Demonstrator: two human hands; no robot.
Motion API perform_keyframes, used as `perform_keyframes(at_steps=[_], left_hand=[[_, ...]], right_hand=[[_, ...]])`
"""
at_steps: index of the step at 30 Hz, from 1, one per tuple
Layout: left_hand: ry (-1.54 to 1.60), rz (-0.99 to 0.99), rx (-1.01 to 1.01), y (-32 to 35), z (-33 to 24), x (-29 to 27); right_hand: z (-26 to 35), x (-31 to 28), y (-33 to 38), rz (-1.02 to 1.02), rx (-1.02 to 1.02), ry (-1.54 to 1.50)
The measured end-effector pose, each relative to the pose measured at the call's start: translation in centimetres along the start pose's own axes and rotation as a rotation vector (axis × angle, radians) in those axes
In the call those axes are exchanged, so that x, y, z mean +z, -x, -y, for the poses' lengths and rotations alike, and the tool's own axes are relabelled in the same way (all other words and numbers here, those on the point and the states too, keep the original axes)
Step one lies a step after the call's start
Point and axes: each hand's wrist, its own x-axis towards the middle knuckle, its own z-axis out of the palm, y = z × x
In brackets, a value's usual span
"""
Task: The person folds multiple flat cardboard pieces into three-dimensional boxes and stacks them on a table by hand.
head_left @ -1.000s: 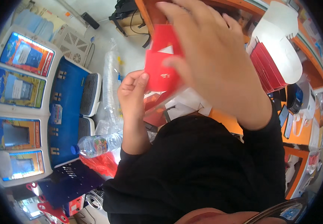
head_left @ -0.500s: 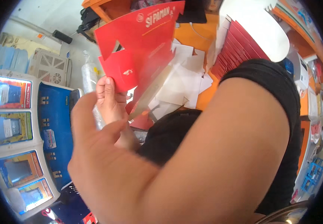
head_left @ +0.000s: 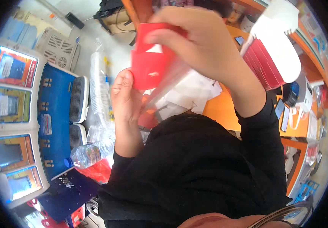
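Note:
A red cardboard piece [head_left: 147,72] with cut-out openings and a pale underside is held up between my two hands. My left hand [head_left: 124,95] pinches its lower left side, thumb on the red face. My right hand [head_left: 194,34], slightly blurred, is closed over its upper edge with the thumb pressed on the front; the fingers behind are hidden. Beneath the cardboard lie loose white cardboard sheets [head_left: 194,93]. To the right stands a row of folded red cardboard pieces [head_left: 264,62], with white cardboard [head_left: 279,34] leaning against it.
The orange table [head_left: 223,114] holds phones [head_left: 285,118] and a white machine [head_left: 304,93] at the right. On the left are a blue and white drink dispenser [head_left: 55,125], a stack of plastic cups [head_left: 99,83] and a water bottle [head_left: 90,155].
My right hand has moved from low in front up to the cardboard's upper edge and grips it. The cardboard has turned and now shows less of its printed face. The view has shifted.

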Motion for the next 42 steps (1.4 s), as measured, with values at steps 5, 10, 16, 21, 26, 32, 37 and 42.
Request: perform_keyframes(at_steps=[5,10,16,21,26,32,37,42], left_hand=[[0.667,0.58,-0.117,-0.3,-1.9,-0.6],[0.59,0.776,-0.073,-0.3,-2.0,-0.3],[-0.252,0.478,-0.008,1.9,-1.3,2.1],[-0.339,0.051,-0.365,2.0,0.0,2.4],[-0.353,0.111,-0.158,2.3,0.6,3.4],[-0.419,0.127,-0.064,2.8,0.1,3.7],[-0.669,0.098,0.186,3.4,0.2,3.6],[-0.862,0.461,0.731,2.2,-0.7,0.4]], right_hand=[[-1.1,1.0,3.4,-0.126,0.141,-0.502],[-2.1,1.5,5.8,-0.164,0.154,-0.58],[-2.2,1.4,5.6,-0.391,0.105,-0.634],[-1.5,0.4,5.3,-0.31,0.091,-0.521],[-0.1,0.6,4.9,-0.166,-0.056,-0.08],[0.1,-0.5,6.0,0.168,-0.038,-0.087],[-1.4,0.6,6.8,0.019,0.006,-0.215],[-2.9,1.0,5.3,-0.494,0.888,-0.851]])
